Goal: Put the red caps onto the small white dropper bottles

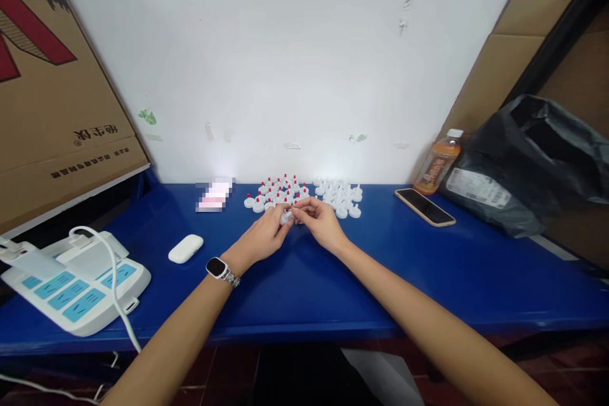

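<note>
My left hand (266, 233), with a watch on its wrist, is closed on a white nozzle cap (286, 218) between thumb and fingers. Meeting it at the nozzle end is my right hand (321, 223), its thumb and forefinger pinched together; what they hold, if anything, is hidden. Behind my left hand stand several white nozzle caps with red tips (258, 205). Further right, behind my right hand, is a group of plain white nozzle caps (354, 211) without red tips.
On the left are a power strip (90, 314) with a white cable, a white earbud case (186, 248) and a cardboard box (71, 139). To the right lie a phone (425, 207), an orange drink bottle (436, 163) and a black plastic bag (504, 171). A white wall backs the blue table (304, 304).
</note>
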`<state>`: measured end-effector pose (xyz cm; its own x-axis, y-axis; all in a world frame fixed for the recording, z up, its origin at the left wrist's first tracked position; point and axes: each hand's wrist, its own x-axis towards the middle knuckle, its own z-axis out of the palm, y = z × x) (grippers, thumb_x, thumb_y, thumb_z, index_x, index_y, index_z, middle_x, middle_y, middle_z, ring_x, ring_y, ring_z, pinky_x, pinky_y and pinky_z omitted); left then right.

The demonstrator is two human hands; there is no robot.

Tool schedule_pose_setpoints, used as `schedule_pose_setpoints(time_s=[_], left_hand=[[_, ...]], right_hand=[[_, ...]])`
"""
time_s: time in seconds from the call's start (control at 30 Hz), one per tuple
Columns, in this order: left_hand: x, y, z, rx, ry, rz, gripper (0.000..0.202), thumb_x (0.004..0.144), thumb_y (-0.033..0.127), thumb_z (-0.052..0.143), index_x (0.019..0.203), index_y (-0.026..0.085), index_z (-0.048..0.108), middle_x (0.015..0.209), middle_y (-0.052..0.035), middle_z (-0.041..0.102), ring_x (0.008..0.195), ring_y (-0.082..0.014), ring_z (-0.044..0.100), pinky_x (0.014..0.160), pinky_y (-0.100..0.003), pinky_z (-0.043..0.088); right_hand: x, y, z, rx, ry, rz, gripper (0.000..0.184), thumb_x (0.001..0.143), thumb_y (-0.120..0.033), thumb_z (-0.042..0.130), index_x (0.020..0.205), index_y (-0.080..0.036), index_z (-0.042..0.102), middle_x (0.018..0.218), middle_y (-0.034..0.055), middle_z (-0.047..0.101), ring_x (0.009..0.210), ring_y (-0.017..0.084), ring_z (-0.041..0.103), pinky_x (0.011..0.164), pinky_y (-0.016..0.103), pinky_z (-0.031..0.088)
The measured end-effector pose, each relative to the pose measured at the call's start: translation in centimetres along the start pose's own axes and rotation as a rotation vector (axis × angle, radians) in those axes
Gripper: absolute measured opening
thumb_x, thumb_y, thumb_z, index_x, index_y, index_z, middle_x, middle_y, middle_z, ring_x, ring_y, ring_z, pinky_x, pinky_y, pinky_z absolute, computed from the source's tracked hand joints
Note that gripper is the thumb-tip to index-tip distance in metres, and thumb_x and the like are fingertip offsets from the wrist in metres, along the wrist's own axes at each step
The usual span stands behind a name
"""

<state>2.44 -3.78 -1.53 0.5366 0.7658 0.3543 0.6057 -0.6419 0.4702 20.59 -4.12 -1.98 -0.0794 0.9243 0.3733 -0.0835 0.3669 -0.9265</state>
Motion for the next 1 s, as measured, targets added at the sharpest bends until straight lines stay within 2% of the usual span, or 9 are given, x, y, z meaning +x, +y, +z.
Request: schedule_pose_setpoints(time_s=[0.2, 0.4, 0.53, 0.63, 0.7, 0.77, 0.83, 0.93, 1.0], left_hand=[[-0.1, 0.7, -0.1, 0.013, -0.020, 0.050, 0.037, 0.104, 0.042, 0.036, 0.133, 0.022, 0.046, 0.123, -0.0140, 0.061, 0.115, -0.0284, 0.060, 0.099, -0.048, 0.049], [0.5, 0.6, 0.7, 0.010, 0.095, 0.060, 0.042, 0.104, 0.038, 0.035, 0.141, 0.018, 0.039, 0.135, -0.0178, 0.056, 0.127, -0.0291, 0.055, 0.108, -0.050, 0.045], [0.6, 0.3, 1.1, -0.012, 0.150, 0.059, 0.047, 0.104, 0.038, 0.037, 0.145, 0.016, 0.036, 0.142, -0.0193, 0.052, 0.135, -0.0289, 0.050, 0.113, -0.050, 0.041], [0.5, 0.6, 1.0, -0.026, 0.156, 0.055, 0.053, 0.103, 0.039, 0.038, 0.151, 0.017, 0.030, 0.149, -0.0193, 0.047, 0.137, -0.0291, 0.049, 0.114, -0.049, 0.041], [0.4, 1.0, 0.7, -0.040, 0.157, 0.034, 0.061, 0.102, 0.041, 0.042, 0.155, 0.020, 0.023, 0.150, -0.0185, 0.046, 0.135, -0.0293, 0.051, 0.112, -0.048, 0.043], [0.4, 1.3, 0.3, -0.045, 0.144, 0.009, 0.070, 0.099, 0.045, 0.048, 0.157, 0.021, 0.018, 0.143, -0.0174, 0.053, 0.126, -0.0288, 0.058, 0.106, -0.047, 0.048], [0.3, 1.2, 0.0, -0.032, 0.138, -0.011, 0.073, 0.097, 0.047, 0.052, 0.157, 0.021, 0.018, 0.132, -0.0144, 0.059, 0.114, -0.0268, 0.063, 0.099, -0.045, 0.052], [0.3, 0.7, -0.3, 0.008, 0.137, -0.015, 0.059, 0.098, 0.046, 0.050, 0.150, 0.023, 0.033, 0.124, -0.0106, 0.061, 0.108, -0.0246, 0.063, 0.097, -0.044, 0.052], [0.4, 0.3, -0.3, 0.029, 0.118, -0.008, 0.049, 0.099, 0.046, 0.049, 0.141, 0.022, 0.044, 0.124, -0.0103, 0.061, 0.110, -0.0251, 0.061, 0.097, -0.044, 0.051]], right_hand=[[-0.2, -0.2, 0.1, -0.026, 0.050, -0.004, 0.036, 0.074, -0.055, 0.076, 0.076, -0.020, 0.068, 0.071, 0.0018, 0.070, 0.066, 0.016, 0.064, 0.066, 0.030, 0.052], [-1.1, 0.0, 1.7, -0.229, 0.251, -0.160, 0.029, 0.092, -0.046, 0.061, 0.091, -0.020, 0.075, 0.089, 0.0041, 0.073, 0.077, 0.017, 0.062, 0.070, 0.029, 0.048], [-1.3, -0.1, 2.5, -0.273, 0.255, -0.214, 0.031, 0.096, -0.045, 0.055, 0.095, -0.020, 0.074, 0.096, 0.0057, 0.072, 0.087, 0.018, 0.063, 0.074, 0.029, 0.048], [-1.0, -0.5, 2.2, -0.242, 0.203, -0.182, 0.029, 0.093, -0.044, 0.058, 0.097, -0.020, 0.073, 0.095, 0.0046, 0.072, 0.082, 0.017, 0.062, 0.072, 0.029, 0.048], [-0.7, -0.9, 1.5, -0.221, 0.149, -0.156, 0.026, 0.090, -0.042, 0.062, 0.095, -0.019, 0.072, 0.091, 0.0034, 0.072, 0.076, 0.016, 0.061, 0.068, 0.028, 0.048], [0.0, -1.4, 0.3, -0.245, 0.111, -0.158, 0.024, 0.089, -0.041, 0.063, 0.089, -0.019, 0.071, 0.087, 0.0027, 0.072, 0.072, 0.015, 0.060, 0.067, 0.028, 0.047], [1.2, -2.0, -1.4, -0.316, 0.138, -0.202, 0.023, 0.089, -0.040, 0.062, 0.088, -0.018, 0.071, 0.085, 0.0027, 0.072, 0.073, 0.015, 0.061, 0.068, 0.028, 0.047], [4.3, -2.5, -4.5, -0.521, 0.270, -0.275, 0.020, 0.088, -0.034, 0.061, 0.088, -0.018, 0.071, 0.082, 0.0027, 0.072, 0.073, 0.016, 0.062, 0.070, 0.027, 0.047], [6.7, -2.4, -6.4, -0.702, 0.253, -0.267, 0.015, 0.086, -0.027, 0.061, 0.087, -0.017, 0.071, 0.080, 0.0030, 0.072, 0.072, 0.016, 0.063, 0.071, 0.027, 0.047]])
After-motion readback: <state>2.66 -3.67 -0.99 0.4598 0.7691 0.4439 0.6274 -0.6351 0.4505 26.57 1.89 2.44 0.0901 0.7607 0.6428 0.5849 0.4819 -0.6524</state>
